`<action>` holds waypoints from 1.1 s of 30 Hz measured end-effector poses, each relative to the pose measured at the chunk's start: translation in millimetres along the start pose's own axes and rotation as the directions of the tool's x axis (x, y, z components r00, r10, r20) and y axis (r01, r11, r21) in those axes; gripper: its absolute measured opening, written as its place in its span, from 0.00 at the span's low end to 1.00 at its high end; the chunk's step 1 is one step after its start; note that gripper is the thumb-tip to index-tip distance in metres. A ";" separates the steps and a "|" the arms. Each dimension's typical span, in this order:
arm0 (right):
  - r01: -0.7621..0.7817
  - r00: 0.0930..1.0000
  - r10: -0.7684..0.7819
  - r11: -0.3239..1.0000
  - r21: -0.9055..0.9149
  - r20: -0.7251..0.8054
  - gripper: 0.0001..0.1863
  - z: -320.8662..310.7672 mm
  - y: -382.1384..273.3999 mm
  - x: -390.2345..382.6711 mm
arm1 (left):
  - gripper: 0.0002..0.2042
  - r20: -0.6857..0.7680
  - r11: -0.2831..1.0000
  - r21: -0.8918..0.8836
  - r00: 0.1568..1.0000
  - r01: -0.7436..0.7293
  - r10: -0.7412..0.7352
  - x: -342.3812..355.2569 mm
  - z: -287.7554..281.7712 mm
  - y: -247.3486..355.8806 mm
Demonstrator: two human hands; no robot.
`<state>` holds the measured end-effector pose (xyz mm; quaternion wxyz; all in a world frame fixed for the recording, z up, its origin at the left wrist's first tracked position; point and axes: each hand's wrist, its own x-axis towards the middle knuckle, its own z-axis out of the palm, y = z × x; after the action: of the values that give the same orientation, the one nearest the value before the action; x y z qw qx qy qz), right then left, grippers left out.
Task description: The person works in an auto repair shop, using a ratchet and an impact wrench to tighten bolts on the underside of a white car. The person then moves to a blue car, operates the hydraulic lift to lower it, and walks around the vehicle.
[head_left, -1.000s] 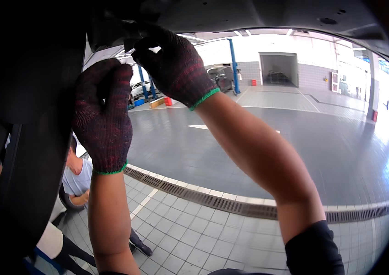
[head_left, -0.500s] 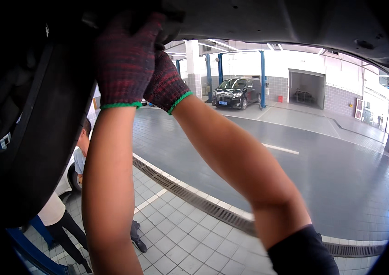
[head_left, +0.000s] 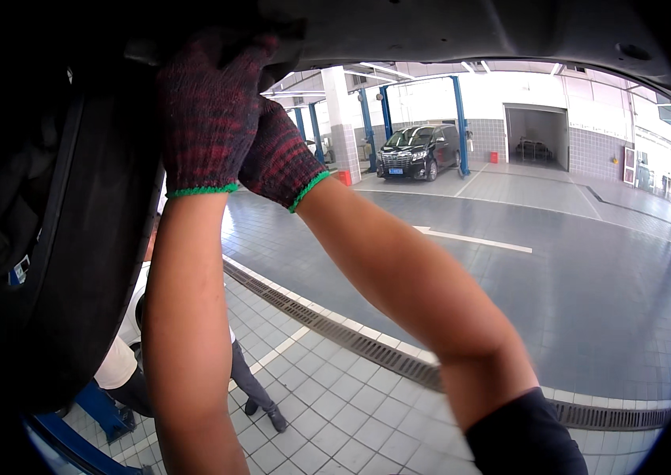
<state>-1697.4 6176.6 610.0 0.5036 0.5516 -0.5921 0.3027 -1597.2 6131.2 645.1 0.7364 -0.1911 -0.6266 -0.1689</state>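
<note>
Your left hand (head_left: pixel 210 119) overlaps your right hand (head_left: pixel 280 154) near a dark panel (head_left: pixel 470 32)
The panel spreads overhead, right of a black curved part (head_left: pixel 86 253); your fingers vanish in shadow, so I cannot tell whether they grip; it looks stiff, probably slick; its lower edge seems the surest hold.

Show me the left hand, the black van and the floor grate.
Left hand (head_left: pixel 210 119): head view, on its gloved middle.
Black van (head_left: pixel 418 153): head view, on its body toward the front.
Floor grate (head_left: pixel 335 326): head view, on its slotted top.
</note>
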 end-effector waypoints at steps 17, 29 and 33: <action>-0.069 0.990 0.100 0.959 0.275 -0.099 0.30 16.4 10.6 -5.5 | 0.09 0.002 0.995 0.031 0.996 -0.090 0.090 -7.9 3.6 -25.2; 0.034 0.989 0.022 0.932 0.360 -0.148 0.32 17.8 16.0 -5.1 | 0.14 -0.131 0.978 0.208 0.991 0.034 -0.006 -15.3 11.7 -2.0; -0.046 0.993 0.094 0.881 0.472 -0.078 0.31 3.1 6.9 -9.3 | 0.12 -0.137 0.951 0.305 0.985 -0.055 0.101 -15.6 11.5 -20.8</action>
<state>-1705.9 6178.4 601.7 0.3728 0.6196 -0.4952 0.4815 -1619.6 6119.0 632.8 0.8082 -0.0884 -0.5795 -0.0564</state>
